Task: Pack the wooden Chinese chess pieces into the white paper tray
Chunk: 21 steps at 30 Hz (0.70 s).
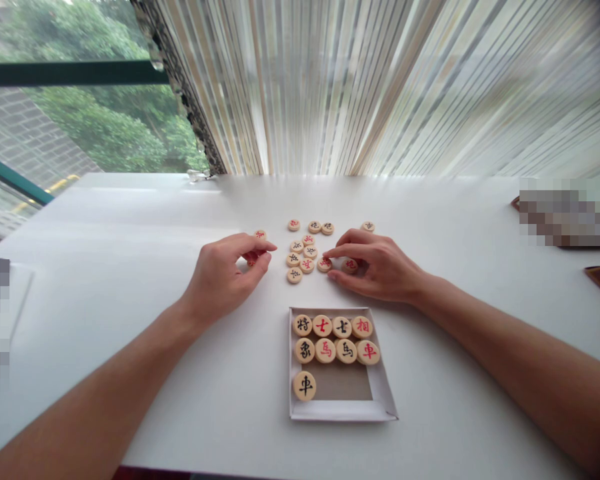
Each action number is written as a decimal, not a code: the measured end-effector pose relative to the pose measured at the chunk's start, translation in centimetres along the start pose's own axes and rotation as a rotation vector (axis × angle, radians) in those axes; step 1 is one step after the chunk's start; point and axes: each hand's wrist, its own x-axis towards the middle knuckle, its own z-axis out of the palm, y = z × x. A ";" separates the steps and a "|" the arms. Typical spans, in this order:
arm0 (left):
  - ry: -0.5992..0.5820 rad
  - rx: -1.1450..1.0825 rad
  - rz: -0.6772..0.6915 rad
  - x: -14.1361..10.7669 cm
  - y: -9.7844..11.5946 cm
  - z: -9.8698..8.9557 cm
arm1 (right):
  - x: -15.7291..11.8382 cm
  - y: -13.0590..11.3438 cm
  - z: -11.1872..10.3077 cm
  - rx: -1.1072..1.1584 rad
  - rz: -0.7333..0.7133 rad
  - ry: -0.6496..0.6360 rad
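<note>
Several round wooden pieces with red or black characters lie on the white table, among them a black-marked piece point(294, 275). My left hand point(230, 270) is over the table left of them, thumb and forefinger apart, with a red-marked piece point(259, 235) just beyond it and another partly hidden under its fingers. My right hand point(375, 267) is at the right of the group, fingertips apart beside a red-marked piece point(325, 264); another red piece point(349, 266) shows beneath its fingers. Nearer me, a white open box point(383, 393) holds rows of larger-looking pieces, including a black one point(305, 386).
The white table point(205, 407) reaches back to a striped curtain point(300, 87) and a window at the left. Blurred objects lie at the right edge, with a pale flat item point(20, 307) at the left edge.
</note>
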 end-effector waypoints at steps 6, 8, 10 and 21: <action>0.007 -0.001 -0.052 0.0 0.0 -0.1 | 0.0 0.0 0.0 -0.004 0.006 -0.001; 0.022 -0.015 -0.094 0.1 -0.2 -0.2 | -0.1 0.0 0.1 0.002 0.006 -0.003; 0.034 -0.040 -0.137 0.1 -0.5 -0.2 | -0.1 0.0 0.1 0.005 0.006 -0.009; 0.010 -0.001 -0.128 0.1 -0.6 -0.2 | -0.2 -0.2 0.4 0.047 -0.027 0.011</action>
